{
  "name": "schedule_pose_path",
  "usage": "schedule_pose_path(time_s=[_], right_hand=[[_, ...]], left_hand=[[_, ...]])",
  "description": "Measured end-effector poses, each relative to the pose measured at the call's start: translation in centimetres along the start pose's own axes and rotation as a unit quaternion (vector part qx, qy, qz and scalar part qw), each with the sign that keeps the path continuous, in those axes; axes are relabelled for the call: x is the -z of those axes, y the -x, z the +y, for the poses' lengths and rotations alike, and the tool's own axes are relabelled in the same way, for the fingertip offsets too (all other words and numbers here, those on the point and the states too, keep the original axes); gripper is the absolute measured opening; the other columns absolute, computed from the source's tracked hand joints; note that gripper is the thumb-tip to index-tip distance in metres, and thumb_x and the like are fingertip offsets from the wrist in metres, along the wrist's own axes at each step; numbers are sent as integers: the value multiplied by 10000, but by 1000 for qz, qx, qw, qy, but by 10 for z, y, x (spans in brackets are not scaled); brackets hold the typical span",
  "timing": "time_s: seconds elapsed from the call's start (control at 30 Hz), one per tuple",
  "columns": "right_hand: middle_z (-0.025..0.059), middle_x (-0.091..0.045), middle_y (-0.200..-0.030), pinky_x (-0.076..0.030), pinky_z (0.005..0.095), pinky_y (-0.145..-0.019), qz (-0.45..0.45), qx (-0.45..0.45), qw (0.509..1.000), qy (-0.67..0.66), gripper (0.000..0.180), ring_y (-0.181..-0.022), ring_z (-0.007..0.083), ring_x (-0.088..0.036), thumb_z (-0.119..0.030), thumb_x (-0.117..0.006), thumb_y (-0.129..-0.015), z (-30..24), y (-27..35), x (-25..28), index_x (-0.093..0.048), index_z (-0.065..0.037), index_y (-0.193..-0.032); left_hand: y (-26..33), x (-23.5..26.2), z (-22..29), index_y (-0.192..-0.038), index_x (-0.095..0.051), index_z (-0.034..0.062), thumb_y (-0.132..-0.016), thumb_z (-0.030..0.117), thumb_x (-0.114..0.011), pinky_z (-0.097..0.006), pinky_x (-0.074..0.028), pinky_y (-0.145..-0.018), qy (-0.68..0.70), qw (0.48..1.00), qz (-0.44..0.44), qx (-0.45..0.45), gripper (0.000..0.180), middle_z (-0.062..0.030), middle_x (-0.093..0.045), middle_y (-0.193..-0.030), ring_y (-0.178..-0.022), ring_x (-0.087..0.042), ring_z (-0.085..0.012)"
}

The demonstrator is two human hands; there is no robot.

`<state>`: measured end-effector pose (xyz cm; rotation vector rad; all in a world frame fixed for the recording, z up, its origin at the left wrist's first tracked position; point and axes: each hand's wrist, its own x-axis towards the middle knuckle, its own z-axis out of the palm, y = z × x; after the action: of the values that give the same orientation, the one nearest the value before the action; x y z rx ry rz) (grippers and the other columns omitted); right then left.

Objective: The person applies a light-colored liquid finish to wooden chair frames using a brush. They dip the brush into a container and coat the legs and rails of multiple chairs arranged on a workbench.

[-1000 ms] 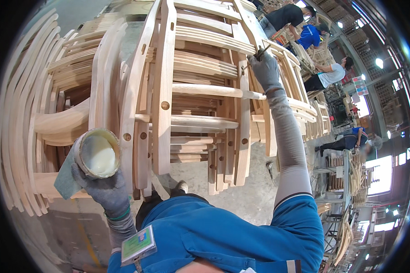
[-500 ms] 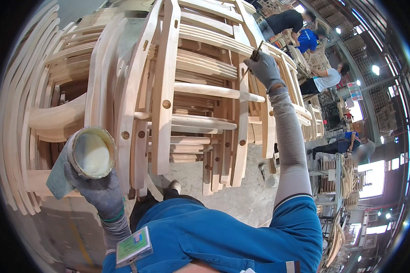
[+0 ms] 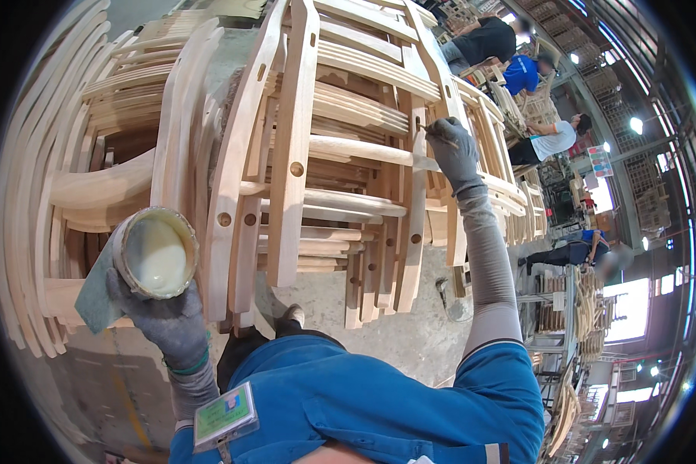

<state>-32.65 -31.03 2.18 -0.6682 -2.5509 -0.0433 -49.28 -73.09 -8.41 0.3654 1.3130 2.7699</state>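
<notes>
In my gloved left hand (image 3: 166, 325) is a round tub (image 3: 124, 251) of creamy white liquid, probably glue, its rim crusted. A grey-green pad or cloth (image 3: 97, 298) sticks out beside the tub. My gloved right hand (image 3: 454, 151) is closed at the far end of a pale wooden chair frame (image 3: 286, 193), by the joint of a rail and an upright. It grips a thin, dark stick-like tool, mostly hidden by the fingers; its kind cannot be made out. Round holes show in the frame's uprights, and several similar frames are stacked underneath.
More curved wooden frames (image 3: 62, 185) stand stacked on the left. Concrete floor (image 3: 379, 340) shows below the stack. Several co-workers, one in a blue shirt (image 3: 521, 75), are among wooden parts at the right. Racks (image 3: 549, 317) stand further down that side.
My right hand has come down and slightly toward me along the frame, and the stick-like tool has turned and shows less. The left hand with the tub has hardly moved.
</notes>
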Motion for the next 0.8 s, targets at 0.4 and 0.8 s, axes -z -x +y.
schedule_pose_path(time_s=[0.4,0.8], right_hand=[[96,-634,-918,-498,240,-712,85,-95,889,-440,129,-812,150,-610,54,-619,-755,-122,41,72,-635,32,-881],[133,-651,-920,-545,292,-647,25,72,851,-520,251,-834,237,-651,-11,-710,-731,-233,121,61,-573,-18,-941]], left_hand=[[12,-25,11,-1417,-153,164,-777,-31,-602,-421,-364,-1034,166,984,-49,53,805,-123,-266,-1385,-1268,-327,-269],[33,-80,24,-1355,-243,-2,-775,238,-693,-351,-380,-975,311,938,-30,152,772,-187,-373,-1271,-1185,-421,-302]])
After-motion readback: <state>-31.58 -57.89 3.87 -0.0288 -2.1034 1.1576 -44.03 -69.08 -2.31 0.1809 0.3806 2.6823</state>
